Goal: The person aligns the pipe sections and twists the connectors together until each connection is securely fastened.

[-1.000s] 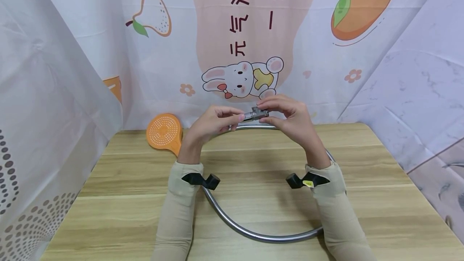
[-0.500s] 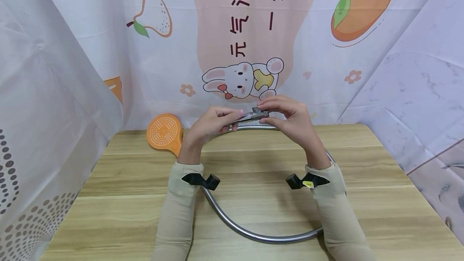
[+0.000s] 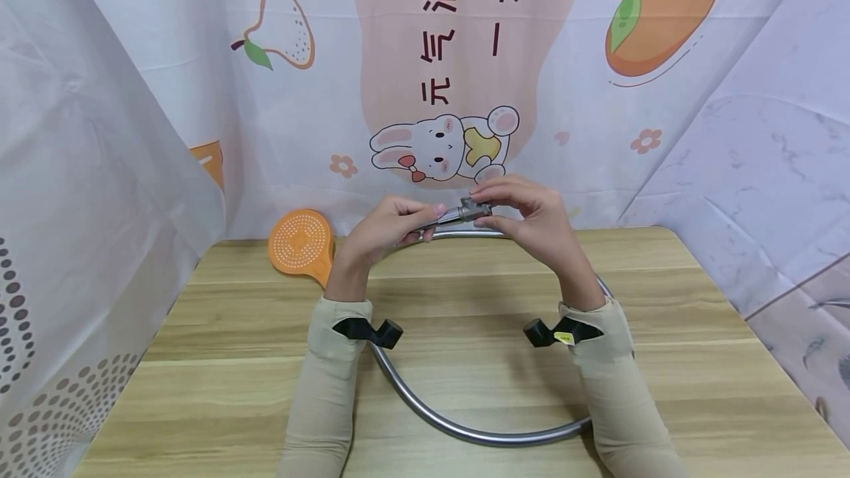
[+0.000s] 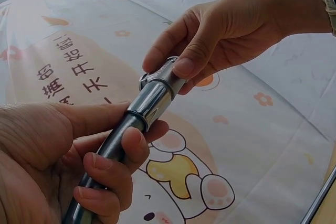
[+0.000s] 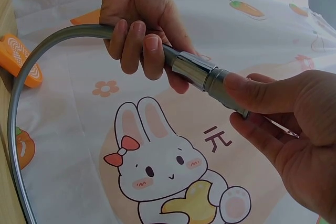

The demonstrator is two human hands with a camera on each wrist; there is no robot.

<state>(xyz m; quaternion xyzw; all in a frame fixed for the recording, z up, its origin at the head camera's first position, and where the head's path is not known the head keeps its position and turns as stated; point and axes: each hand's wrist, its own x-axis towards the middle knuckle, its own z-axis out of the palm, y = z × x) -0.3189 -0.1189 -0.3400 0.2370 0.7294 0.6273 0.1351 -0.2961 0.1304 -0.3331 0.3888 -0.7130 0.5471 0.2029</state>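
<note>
Up near the back curtain, both hands meet over one joint in the head view. My left hand (image 3: 390, 227) holds the end of a shiny metal shower hose (image 3: 505, 437), its fingers curled round it in the left wrist view. Just past them is the hose's chrome end nut (image 5: 194, 69), lined up against a grey metal fitting (image 3: 474, 209) with a short side stub. My right hand (image 3: 527, 212) pinches this fitting between thumb and fingers. Its far end is partly hidden by the right fingertips.
An orange shower head (image 3: 301, 240) with a perforated face lies at the table's back left, its handle hidden behind the left forearm. The hose loops over the wooden table (image 3: 478, 360) and passes beneath both forearms. Printed curtains (image 3: 299, 146) stand at the back and sides.
The left thumb has slid back from the joint along the hose end, so more of the chrome nut shows. The right hand and the fitting have hardly moved.
</note>
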